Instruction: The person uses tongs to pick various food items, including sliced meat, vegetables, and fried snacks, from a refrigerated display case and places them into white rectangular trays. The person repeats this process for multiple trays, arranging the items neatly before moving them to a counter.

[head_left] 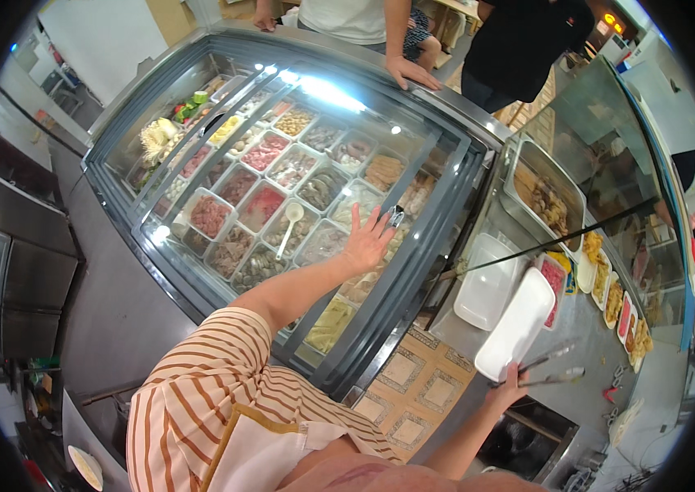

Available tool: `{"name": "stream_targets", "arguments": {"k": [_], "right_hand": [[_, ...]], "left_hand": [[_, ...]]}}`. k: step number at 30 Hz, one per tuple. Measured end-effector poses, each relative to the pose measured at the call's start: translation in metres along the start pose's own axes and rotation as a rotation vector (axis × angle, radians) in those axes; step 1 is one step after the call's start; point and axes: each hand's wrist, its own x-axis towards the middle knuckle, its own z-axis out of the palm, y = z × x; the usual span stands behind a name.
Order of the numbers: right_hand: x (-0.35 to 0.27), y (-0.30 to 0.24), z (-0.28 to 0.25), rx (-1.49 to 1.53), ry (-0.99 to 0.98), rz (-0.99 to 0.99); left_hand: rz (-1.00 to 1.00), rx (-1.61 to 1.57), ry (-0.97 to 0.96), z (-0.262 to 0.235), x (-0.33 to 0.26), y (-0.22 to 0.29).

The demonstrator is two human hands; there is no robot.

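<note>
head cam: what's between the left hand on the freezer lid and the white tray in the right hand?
In the head view, between left hand and white tray: the freezer's grey frame, then a second white tray on the steel counter.

**Hidden, cropped, too small**

Two people across the display case [282, 107] cut off at top edge; only torsos & arms show. Right hand [505, 392] partly behind the white tray [518, 325] & tongs [551, 367] it holds; finger grip unclear. Food in the small tubs [236, 187] blurred by glass glare, kinds can't be told. Small metal bit by left hand [366, 239] too small to ID.
</note>
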Motion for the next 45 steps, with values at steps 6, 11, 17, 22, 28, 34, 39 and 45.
{"name": "stream_targets", "arguments": {"k": [6,11,17,22,28,34,39,45], "right_hand": [[-0.067,-0.015,0.020,0.048,-0.138,0.091],[-0.133,-0.017,0.039,0.086,-0.139,0.143],[-0.233,-0.015,0.085,0.042,-0.120,0.258],[-0.306,-0.005,0.123,0.118,-0.005,0.361],[-0.350,0.007,0.155,0.167,0.052,0.397],[-0.356,0.005,0.158,0.062,0.100,0.388],[-0.350,0.007,0.168,0.076,0.040,0.396],[-0.348,0.015,0.181,0.089,-0.109,0.361]], "left_hand": [[-0.006,0.025,0.127,0.003,-0.011,-0.064],[0.013,0.027,0.086,-0.014,-0.008,-0.106],[0.035,0.051,0.052,-0.024,-0.023,-0.175],[0.019,0.066,-0.041,-0.031,-0.022,-0.231],[-0.007,0.104,-0.008,-0.048,-0.037,-0.309],[-0.014,0.169,-0.023,-0.060,-0.045,-0.348],[-0.004,0.168,0.085,-0.054,-0.058,-0.389],[-0.083,0.203,0.158,-0.066,-0.052,-0.420]]}}
